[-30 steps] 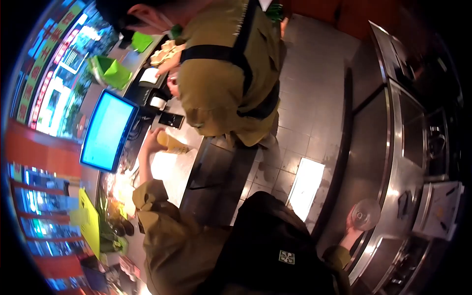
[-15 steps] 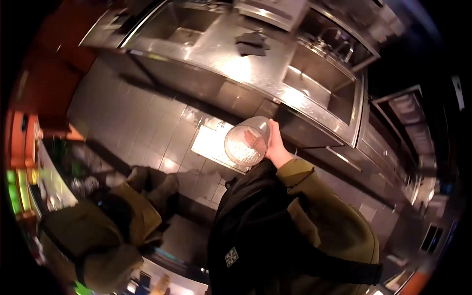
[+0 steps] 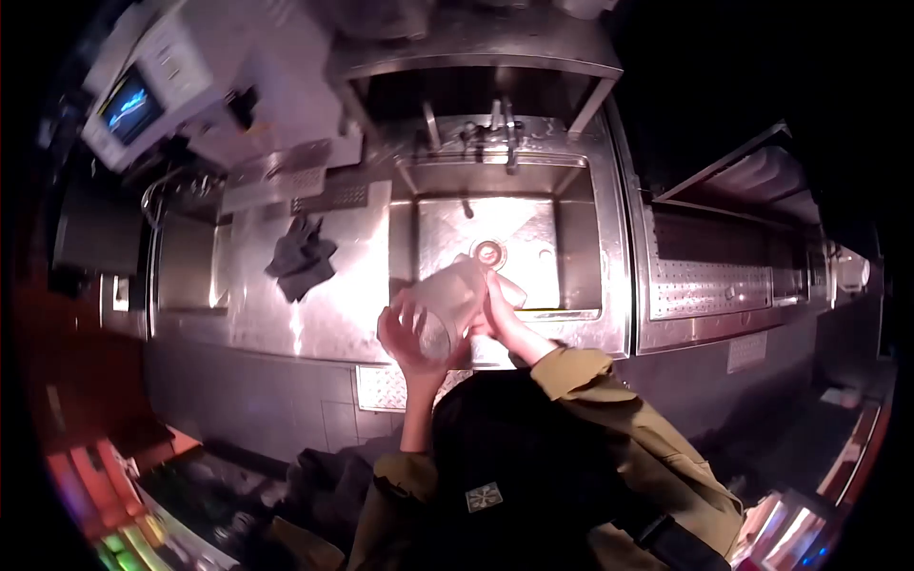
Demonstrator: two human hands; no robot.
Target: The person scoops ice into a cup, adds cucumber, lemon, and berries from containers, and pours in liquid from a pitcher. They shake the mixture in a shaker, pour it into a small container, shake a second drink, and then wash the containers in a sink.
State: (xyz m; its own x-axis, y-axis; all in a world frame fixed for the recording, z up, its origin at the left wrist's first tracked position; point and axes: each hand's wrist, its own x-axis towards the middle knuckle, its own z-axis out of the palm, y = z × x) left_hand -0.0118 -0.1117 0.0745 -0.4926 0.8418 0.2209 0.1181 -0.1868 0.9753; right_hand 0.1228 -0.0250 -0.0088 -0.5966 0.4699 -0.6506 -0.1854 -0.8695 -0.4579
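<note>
A clear, tall cylindrical container [image 3: 447, 295] is tilted over the front edge of a stainless steel sink [image 3: 583, 238]. Its narrower-looking far end points toward the drain [image 3: 489, 253], while the other end faces me. My left hand [image 3: 411, 341] is closed around the container's left side near the closer end. On the other side, my right hand [image 3: 493, 312] grips it, with some fingers hidden behind the wall. Whether anything is inside cannot be made out.
A crumpled dark cloth [image 3: 303, 259] lies on the steel counter [image 3: 357, 285] left of the sink. A faucet [image 3: 509, 138] stands behind the basin. A white machine with a screen [image 3: 131, 107] is at the back left; a perforated drainboard [image 3: 709, 289] is at right.
My view has turned to face the sink squarely. The container has moved from above the floor to the sink's front edge, and my left hand has come into view on it.
</note>
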